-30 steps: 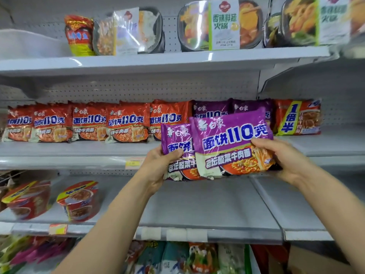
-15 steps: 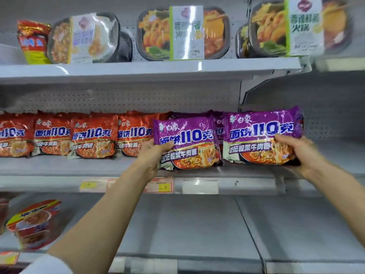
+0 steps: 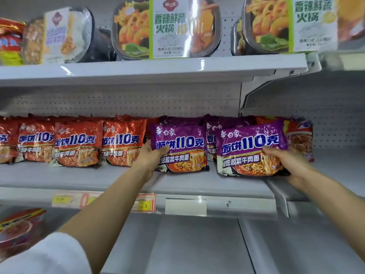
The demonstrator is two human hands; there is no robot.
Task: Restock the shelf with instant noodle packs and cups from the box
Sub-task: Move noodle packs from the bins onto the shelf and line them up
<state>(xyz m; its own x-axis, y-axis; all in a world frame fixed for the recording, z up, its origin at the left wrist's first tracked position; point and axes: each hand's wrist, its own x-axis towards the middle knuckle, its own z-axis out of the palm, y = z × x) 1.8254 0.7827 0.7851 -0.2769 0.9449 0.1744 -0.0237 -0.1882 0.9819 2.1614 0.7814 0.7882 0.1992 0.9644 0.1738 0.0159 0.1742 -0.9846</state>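
Shelf (image 3: 197, 182): both packs (image 3: 183, 143) (purple) landed.

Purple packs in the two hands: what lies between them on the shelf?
Head view: another purple pack standing behind, between the left-hand pack and the right-hand pack.

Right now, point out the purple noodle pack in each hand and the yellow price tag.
Left purple noodle pack (image 3: 183, 143): head view, printed front.
Right purple noodle pack (image 3: 249, 144): head view, printed front.
Yellow price tag (image 3: 145, 205): head view, tag face.
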